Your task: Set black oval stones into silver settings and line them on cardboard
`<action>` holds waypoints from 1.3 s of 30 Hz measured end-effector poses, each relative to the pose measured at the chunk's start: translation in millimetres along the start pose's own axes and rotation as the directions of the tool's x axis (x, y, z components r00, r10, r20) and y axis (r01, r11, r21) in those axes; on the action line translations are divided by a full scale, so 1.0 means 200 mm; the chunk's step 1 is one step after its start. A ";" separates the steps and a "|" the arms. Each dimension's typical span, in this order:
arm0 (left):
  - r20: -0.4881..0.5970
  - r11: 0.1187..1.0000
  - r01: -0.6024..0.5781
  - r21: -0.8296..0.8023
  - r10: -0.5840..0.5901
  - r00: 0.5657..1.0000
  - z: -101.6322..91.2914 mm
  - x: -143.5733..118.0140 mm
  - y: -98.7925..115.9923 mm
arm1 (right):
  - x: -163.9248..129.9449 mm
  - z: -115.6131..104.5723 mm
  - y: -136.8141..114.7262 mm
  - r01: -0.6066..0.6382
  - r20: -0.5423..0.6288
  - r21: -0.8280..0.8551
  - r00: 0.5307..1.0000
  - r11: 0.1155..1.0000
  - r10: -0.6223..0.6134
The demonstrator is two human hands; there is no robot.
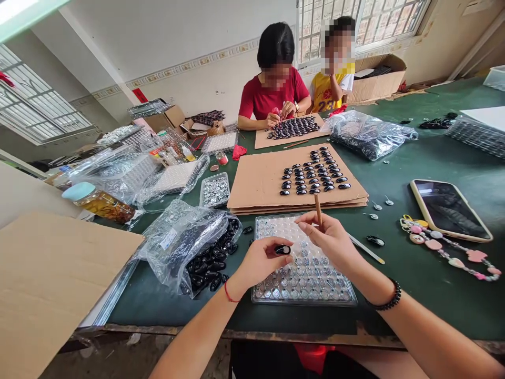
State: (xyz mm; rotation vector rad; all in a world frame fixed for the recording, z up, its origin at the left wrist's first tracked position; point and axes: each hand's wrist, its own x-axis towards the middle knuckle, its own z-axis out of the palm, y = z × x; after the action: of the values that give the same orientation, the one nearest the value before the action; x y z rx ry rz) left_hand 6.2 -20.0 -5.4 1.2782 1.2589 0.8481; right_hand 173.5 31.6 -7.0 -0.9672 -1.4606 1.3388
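Observation:
My left hand [262, 263] pinches a small glossy black oval piece [282, 249] with a pale spot on its face. Held upright in my right hand [329, 237] is a brown wooden stick [317, 209]; its lower end is hidden by my fingers. Both hands hover over a clear plastic tray [303, 297] with rows of round, shiny discs in its pockets. Just beyond it, rows of similar black pieces [314, 176] lie on stacked cardboard sheets [258, 181]. More black pieces [209, 263] spill from a clear plastic bag [173, 239] left of my left hand.
A tub of small silvery parts [215, 189] stands left of the cardboard. To the right lie a phone [450, 210], a beaded strap [453, 258], a white stick [366, 248] and a loose black piece [374, 240]. Across the table, a person in red [252, 100] handles pieces; another sits alongside.

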 end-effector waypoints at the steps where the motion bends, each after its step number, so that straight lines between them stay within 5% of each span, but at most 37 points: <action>1: 0.008 1.000 0.006 -0.027 -0.006 1.000 0.00 0.00 0.01 | 0.00 0.01 0.01 0.003 0.000 -0.012 1.000 1.000 -0.003; 7: 0.012 0.984 0.012 -0.175 -0.010 1.000 -0.02 0.01 0.02 | -0.02 0.05 0.02 0.031 0.020 -0.087 0.999 0.996 -0.030; 18: -0.297 0.983 -0.114 -0.143 0.068 0.953 -0.11 0.13 0.03 | -0.01 0.06 0.00 0.013 0.042 -0.066 0.999 0.998 -0.011; 23: -0.281 0.951 -0.174 0.256 0.245 0.928 -0.22 0.55 0.15 | -0.02 0.07 -0.01 -0.012 0.083 0.004 0.996 1.000 0.012; 30: -0.333 0.870 -0.198 0.451 0.370 0.867 -0.28 1.30 0.19 | 0.00 0.05 -0.02 -0.071 0.084 0.177 0.995 0.982 0.057; 34: -0.305 0.844 -0.125 0.522 0.322 0.896 -0.29 1.50 0.14 | 0.01 0.07 0.00 -0.109 0.089 0.216 0.992 0.970 0.091; 39: -0.285 0.809 -0.044 0.586 0.258 0.923 -0.30 1.57 0.08 | 0.00 0.09 -0.01 -0.140 0.122 0.262 0.986 0.955 0.111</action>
State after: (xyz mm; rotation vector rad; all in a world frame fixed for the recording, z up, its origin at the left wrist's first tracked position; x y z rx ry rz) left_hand 7.4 298.5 -43.5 1.7810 1.8110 0.8715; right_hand 156.6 26.6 -4.7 -0.8320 -1.2681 1.6568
